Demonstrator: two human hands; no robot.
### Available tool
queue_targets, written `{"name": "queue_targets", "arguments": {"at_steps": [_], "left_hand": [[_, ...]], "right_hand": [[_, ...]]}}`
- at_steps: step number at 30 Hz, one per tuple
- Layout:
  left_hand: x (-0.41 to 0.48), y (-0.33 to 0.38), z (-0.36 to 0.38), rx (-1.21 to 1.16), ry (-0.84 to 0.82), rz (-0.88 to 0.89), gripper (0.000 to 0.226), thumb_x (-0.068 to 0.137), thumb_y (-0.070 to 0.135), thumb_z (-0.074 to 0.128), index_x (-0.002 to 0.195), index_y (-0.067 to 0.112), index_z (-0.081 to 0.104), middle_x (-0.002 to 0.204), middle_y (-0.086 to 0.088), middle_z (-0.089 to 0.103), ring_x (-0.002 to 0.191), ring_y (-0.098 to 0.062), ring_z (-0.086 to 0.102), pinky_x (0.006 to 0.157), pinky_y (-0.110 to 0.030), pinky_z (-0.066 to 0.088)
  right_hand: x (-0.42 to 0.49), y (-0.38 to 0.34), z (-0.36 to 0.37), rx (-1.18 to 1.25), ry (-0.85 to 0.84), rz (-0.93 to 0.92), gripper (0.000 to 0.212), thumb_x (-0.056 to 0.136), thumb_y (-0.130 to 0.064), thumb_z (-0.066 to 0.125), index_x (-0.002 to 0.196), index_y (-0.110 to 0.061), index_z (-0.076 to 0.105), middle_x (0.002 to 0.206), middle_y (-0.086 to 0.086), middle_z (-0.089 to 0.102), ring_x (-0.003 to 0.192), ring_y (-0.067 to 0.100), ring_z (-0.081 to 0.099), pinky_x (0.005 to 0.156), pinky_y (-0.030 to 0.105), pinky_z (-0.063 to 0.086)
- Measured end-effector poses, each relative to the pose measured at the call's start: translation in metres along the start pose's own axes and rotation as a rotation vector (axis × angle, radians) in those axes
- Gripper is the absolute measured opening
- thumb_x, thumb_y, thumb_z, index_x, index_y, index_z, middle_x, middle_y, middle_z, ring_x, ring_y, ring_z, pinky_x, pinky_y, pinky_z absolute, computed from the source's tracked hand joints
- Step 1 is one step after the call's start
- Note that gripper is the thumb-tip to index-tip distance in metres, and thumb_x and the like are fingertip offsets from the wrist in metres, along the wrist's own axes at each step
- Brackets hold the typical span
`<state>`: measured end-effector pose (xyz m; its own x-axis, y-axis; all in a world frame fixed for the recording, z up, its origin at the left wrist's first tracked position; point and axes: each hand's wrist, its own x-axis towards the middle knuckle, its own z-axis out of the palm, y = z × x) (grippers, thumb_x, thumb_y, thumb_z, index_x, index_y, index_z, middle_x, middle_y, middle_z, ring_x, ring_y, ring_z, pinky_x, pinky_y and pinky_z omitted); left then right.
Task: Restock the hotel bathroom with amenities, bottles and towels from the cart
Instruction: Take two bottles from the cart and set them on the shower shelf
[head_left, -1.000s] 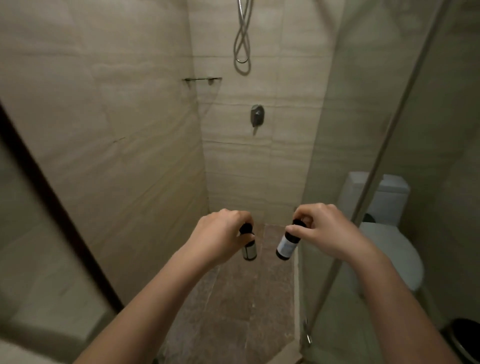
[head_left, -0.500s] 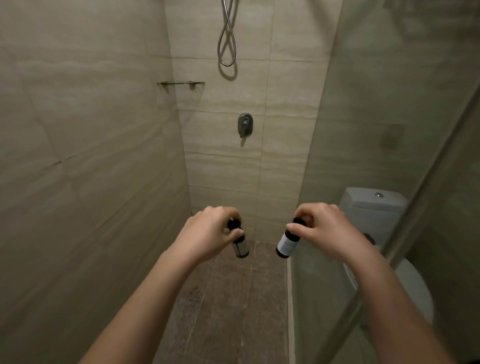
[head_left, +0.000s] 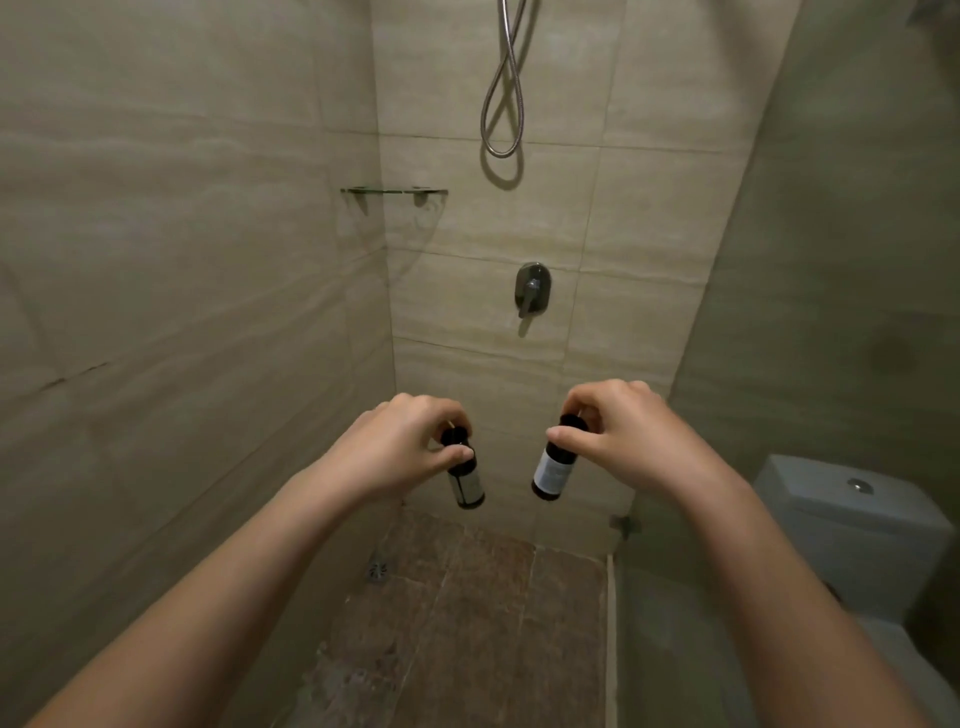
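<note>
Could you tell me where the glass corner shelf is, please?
The glass corner shelf sits upper left in the head view, where two tiled walls meet, left of the shower hose and above the mixer valve.

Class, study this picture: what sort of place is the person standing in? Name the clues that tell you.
A shower stall in a tiled bathroom: a shower hose hangs on the far wall above a mixer valve, a glass corner shelf sits at left, and a toilet stands at right.
</note>
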<state>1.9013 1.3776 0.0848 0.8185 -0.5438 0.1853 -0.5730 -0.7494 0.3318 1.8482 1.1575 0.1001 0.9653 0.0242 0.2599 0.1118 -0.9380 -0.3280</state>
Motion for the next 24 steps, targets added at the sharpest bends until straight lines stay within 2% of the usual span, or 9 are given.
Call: {"name": "queue_targets", "arguments": {"at_steps": [7, 10, 15, 19, 24], "left_hand": [[0.126, -0.102, -0.013, 0.117, 0.062, 0.033, 0.019, 0.089, 0.04, 0.054, 0.105, 0.031, 0.059, 0.105, 0.013, 0.064, 0.099, -0.012, 0.059, 0.076, -0.032, 0.049], [0.182, -0.147, -0.03, 0.114, 0.043, 0.048, 0.02, 0.089, 0.042, 0.054, 0.105, 0.032, 0.059, 0.105, 0.014, 0.064, 0.099, -0.011, 0.058, 0.079, -0.034, 0.049], [0.263, -0.206, -0.053, 0.101, 0.003, 0.062, 0.023, 0.087, 0.041, 0.057, 0.106, 0.03, 0.061, 0.106, 0.012, 0.065, 0.1, -0.01, 0.059, 0.082, -0.034, 0.05], [0.311, -0.241, -0.065, 0.083, -0.015, 0.049, 0.022, 0.086, 0.039, 0.06, 0.104, 0.028, 0.063, 0.104, 0.008, 0.067, 0.099, -0.012, 0.06, 0.084, -0.037, 0.05], [0.368, -0.283, -0.088, 0.058, 0.046, 0.028, 0.017, 0.084, 0.035, 0.063, 0.097, 0.024, 0.066, 0.098, 0.004, 0.069, 0.095, -0.012, 0.062, 0.083, -0.038, 0.051]], "right_hand": [[0.16, 0.017, 0.03, -0.138, 0.028, -0.058, 0.021, 0.083, -0.046, 0.061, 0.081, -0.025, 0.059, 0.072, -0.007, 0.055, 0.071, 0.019, 0.054, 0.056, 0.032, 0.04], [0.235, 0.015, 0.043, -0.155, 0.007, -0.048, 0.022, 0.082, -0.046, 0.061, 0.083, -0.024, 0.06, 0.074, -0.004, 0.057, 0.073, 0.022, 0.055, 0.059, 0.035, 0.044], [0.336, 0.009, 0.057, -0.152, -0.013, -0.068, 0.023, 0.083, -0.046, 0.061, 0.087, -0.023, 0.062, 0.079, 0.0, 0.062, 0.075, 0.023, 0.058, 0.063, 0.036, 0.048], [0.395, 0.009, 0.056, -0.135, -0.057, -0.102, 0.019, 0.084, -0.043, 0.062, 0.079, -0.025, 0.06, 0.072, -0.003, 0.059, 0.07, 0.018, 0.057, 0.059, 0.034, 0.044], [0.476, 0.015, 0.053, -0.056, -0.009, -0.129, 0.016, 0.083, -0.037, 0.065, 0.078, -0.022, 0.064, 0.067, -0.002, 0.063, 0.067, 0.019, 0.061, 0.063, 0.037, 0.05]]}}
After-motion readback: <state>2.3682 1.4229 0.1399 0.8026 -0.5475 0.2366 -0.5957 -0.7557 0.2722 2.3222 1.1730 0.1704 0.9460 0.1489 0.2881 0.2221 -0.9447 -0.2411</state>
